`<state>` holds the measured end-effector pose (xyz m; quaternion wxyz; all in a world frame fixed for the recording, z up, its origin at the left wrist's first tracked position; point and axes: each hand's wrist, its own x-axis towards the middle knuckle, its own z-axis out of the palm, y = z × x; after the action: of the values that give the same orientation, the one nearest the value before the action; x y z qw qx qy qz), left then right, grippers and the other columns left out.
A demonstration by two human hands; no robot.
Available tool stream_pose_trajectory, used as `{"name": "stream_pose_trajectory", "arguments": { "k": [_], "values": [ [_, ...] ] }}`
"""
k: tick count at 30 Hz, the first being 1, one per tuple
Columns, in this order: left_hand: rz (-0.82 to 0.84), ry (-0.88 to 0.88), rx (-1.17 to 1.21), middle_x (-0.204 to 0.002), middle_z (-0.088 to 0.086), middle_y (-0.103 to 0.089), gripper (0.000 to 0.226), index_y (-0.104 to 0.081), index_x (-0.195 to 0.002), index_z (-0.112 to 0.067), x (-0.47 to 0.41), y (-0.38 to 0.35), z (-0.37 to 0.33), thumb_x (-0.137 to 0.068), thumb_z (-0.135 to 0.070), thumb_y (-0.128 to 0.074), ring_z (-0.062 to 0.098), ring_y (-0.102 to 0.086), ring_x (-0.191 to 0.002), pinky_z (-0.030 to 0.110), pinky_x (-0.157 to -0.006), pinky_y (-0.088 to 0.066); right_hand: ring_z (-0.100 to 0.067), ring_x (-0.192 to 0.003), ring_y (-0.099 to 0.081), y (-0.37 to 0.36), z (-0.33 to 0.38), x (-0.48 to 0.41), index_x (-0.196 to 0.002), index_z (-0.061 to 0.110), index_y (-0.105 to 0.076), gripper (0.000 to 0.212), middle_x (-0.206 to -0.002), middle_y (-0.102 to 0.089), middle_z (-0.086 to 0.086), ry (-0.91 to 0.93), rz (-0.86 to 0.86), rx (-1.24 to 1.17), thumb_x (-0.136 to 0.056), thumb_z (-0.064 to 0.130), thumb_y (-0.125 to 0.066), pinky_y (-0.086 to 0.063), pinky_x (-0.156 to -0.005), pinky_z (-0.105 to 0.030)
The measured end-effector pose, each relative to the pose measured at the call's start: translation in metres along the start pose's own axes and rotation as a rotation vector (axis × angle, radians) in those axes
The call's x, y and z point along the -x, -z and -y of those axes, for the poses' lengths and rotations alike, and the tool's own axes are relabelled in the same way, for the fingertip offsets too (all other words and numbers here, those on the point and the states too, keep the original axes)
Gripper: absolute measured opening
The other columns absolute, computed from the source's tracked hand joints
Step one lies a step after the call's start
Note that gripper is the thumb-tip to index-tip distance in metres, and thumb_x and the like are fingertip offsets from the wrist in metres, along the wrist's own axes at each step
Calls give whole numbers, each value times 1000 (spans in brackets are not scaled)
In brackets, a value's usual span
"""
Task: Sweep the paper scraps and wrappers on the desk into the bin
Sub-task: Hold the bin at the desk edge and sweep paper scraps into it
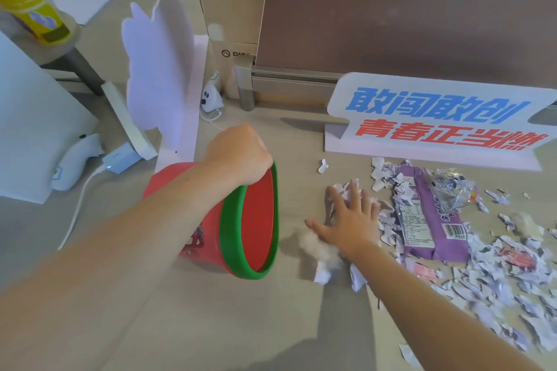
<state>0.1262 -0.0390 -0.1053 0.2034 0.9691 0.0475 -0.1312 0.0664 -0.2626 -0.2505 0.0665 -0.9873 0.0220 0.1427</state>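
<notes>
Head view. Red bin with green rim tipped on its side on desk, mouth facing right toward the scraps. Left hand closed over top of rim, gripping it. Right hand flat, fingers spread, palm down on desk, resting on left edge of paper scraps. Loose scraps blurred just beside thumb, between hand and bin mouth. Purple wrapper and clear wrapper lying among scraps, right of hand.
</notes>
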Motion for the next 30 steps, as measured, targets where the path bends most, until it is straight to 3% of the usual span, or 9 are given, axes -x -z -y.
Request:
{"name": "stream_pose_trajectory", "arguments": {
  "k": [6,11,15,18,21,23,25,27,30],
  "values": [
    [-21,5,0,-73,-3,-49,15,-50,-71,-29,3,-3,-2,-71,-18,-60,21,-41,-68,31,-64,-45,-37,-87,-56,-18,-3,18,-86,20,-63,40,-101,-63,-13,96,-369,-64,-77,56,-45,-48,-77,-42],
    [-3,9,8,-74,-3,-45,17,-47,-72,-28,6,-2,-3,-70,-18,-60,19,-38,-68,29,-63,-36,-30,-46,-49,-13,1,16,-52,12,-53,20,-52,-53,-10,264,-412,-73,-63,13,-69,-35,-39,-25],
    [27,2,80,-75,0,-43,18,-46,-73,-27,15,6,-7,-72,-19,-61,18,-39,-65,28,-63,-33,-33,-54,-52,10,1,7,-55,8,-51,27,-58,-56,-12,15,-178,-297,-79,18,-56,-37,-47,-29],
    [49,-11,156,-70,4,-50,16,-48,-74,-26,26,15,-12,-74,-21,-63,19,-43,-61,28,-61,-35,-22,-50,-39,52,15,15,-58,10,-49,26,-52,-46,-7,-205,-139,-739,-82,22,-49,-31,-48,-29],
    [46,-9,238,-67,7,-49,13,-51,-75,-23,42,23,-13,-76,-20,-64,19,-40,-60,27,-59,-32,-16,-50,-20,97,59,40,-50,18,-30,32,-51,-24,-1,-197,-195,-1219,-75,12,-49,-17,-46,-24],
    [36,1,273,-59,9,-49,4,-65,-75,-17,54,27,-14,-77,-20,-65,20,-38,-52,28,-55,-32,-15,-43,-25,115,90,57,-51,19,-31,33,-47,-26,0,-210,-125,-1565,-76,9,-50,-22,-39,-18],
    [18,2,297,-57,11,-54,20,-74,-84,-3,67,30,-12,-78,-20,-65,20,-41,-51,30,-54,-35,-15,-36,-40,126,116,74,-60,14,-40,25,-45,-34,-2,-235,38,-1770,-81,10,-51,-40,-36,-20],
    [8,-6,315,-68,18,-64,21,-74,-85,-1,78,30,-8,-78,-19,-65,20,-48,-60,36,-60,-43,-18,-44,-51,118,135,82,-74,13,-49,20,-53,-43,-4,-162,164,-1660,-89,25,-49,-48,-40,-28],
    [-6,2,349,-75,15,-66,9,-72,-79,-13,90,33,3,-76,-17,-65,21,-54,-70,40,-72,-50,-28,-97,-55,88,145,85,-93,19,-48,35,-95,-57,-8,173,187,-1021,-96,42,-21,-42,-88,-39]
  ]
}}
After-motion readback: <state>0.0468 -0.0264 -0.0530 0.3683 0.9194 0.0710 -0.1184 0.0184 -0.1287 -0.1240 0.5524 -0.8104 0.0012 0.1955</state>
